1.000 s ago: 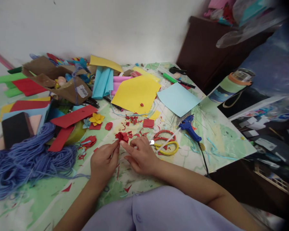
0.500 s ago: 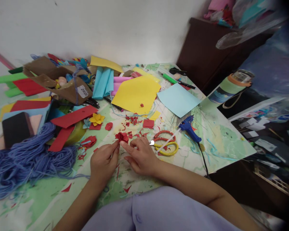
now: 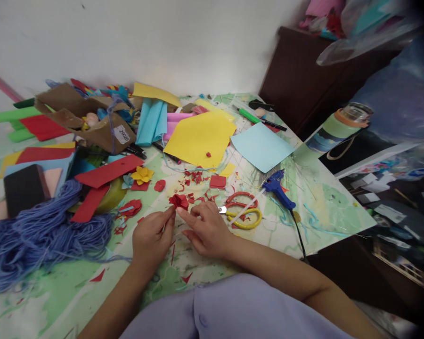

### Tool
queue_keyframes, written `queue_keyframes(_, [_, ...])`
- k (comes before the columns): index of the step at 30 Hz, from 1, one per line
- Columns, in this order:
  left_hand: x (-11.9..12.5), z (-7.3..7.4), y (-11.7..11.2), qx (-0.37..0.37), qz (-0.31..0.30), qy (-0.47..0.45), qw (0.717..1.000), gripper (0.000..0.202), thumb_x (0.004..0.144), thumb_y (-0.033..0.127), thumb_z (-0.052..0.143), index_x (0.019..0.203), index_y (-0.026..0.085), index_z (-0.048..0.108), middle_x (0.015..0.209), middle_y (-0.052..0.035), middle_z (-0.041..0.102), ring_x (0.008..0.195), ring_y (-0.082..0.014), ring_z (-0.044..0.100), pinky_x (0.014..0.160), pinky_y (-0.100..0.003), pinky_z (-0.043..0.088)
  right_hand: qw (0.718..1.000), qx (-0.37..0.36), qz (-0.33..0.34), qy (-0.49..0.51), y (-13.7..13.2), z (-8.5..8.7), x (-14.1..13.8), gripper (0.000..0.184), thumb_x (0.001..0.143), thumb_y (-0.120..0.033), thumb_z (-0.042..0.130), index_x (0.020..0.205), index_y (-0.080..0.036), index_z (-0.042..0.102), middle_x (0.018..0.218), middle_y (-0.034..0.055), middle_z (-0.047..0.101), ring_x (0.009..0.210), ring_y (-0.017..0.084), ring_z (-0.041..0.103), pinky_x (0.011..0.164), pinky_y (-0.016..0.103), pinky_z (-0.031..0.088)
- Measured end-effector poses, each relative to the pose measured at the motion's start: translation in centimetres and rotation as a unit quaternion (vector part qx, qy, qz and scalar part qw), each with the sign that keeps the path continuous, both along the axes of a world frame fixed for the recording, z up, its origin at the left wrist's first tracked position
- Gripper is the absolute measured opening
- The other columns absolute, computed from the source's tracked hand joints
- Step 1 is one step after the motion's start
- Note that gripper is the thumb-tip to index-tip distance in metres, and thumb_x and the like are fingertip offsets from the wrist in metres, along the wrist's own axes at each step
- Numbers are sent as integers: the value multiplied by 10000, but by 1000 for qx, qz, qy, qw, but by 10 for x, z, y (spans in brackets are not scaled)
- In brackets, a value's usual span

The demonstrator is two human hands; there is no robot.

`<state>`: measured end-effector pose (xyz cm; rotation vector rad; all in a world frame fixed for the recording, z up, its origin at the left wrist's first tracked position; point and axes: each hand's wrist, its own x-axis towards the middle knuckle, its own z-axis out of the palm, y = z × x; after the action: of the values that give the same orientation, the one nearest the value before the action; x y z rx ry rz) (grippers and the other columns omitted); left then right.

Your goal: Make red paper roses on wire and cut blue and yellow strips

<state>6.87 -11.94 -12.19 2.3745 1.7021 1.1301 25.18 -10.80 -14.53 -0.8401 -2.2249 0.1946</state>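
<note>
A small crumpled red paper flower point(image 3: 178, 201) sits at the fingertips of my left hand point(image 3: 151, 237), which pinches its underside. My right hand point(image 3: 207, 230) is close by, its index finger stretched to the flower's base. Whether that hand grips the flower is hidden. Red paper scraps point(image 3: 194, 178) lie scattered just beyond my hands. To the right of my right hand are scissors with red and yellow handles point(image 3: 243, 217), and a blue glue gun point(image 3: 277, 193) with a glue stick lying next to them.
A blue yarn pile point(image 3: 45, 235) lies left of my hands, beside red paper strips point(image 3: 108, 170). A cardboard box point(image 3: 102, 132) stands behind it. Yellow point(image 3: 199, 139) and pale blue point(image 3: 261, 147) sheets cover the far table. A bottle point(image 3: 339, 129) rests beyond the right table edge.
</note>
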Motion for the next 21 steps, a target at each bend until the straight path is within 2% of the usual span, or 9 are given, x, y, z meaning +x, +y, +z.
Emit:
queue_keyframes(7, [0, -2, 0, 22, -11, 4, 1000, 256, 924, 222, 524, 934, 94, 745, 684, -64, 722, 604, -146, 650, 594, -246, 475, 1000, -4, 2, 4, 0, 1, 0, 759, 912, -257, 521, 1576, -254, 154, 1015, 75, 534, 919, 227, 451, 809, 390, 382])
queue_keyframes(15, [0, 0, 1, 12, -10, -19, 1000, 238, 903, 221, 542, 925, 122, 758, 698, -61, 731, 618, -149, 660, 608, -251, 485, 1000, 14, 4, 28, 0, 3, 0, 756, 935, -266, 492, 1581, -259, 100, 1006, 70, 530, 910, 224, 461, 798, 383, 396])
queue_keyframes(18, [0, -1, 0, -15, 1, -63, 998, 234, 884, 236, 559, 911, 134, 768, 645, -42, 707, 578, -141, 632, 580, -252, 471, 1000, 12, 2, 27, 0, 3, 0, 739, 935, -267, 493, 1574, -257, 122, 1012, 71, 534, 911, 227, 471, 800, 392, 408])
queue_keyframes(21, [-2, -5, 1, -81, 51, -167, 981, 212, 852, 288, 614, 911, 159, 772, 641, -16, 706, 587, -137, 624, 595, -254, 485, 999, 18, -1, 40, 0, 3, 0, 693, 939, -279, 492, 1556, -233, 179, 997, 74, 542, 893, 228, 476, 792, 394, 418])
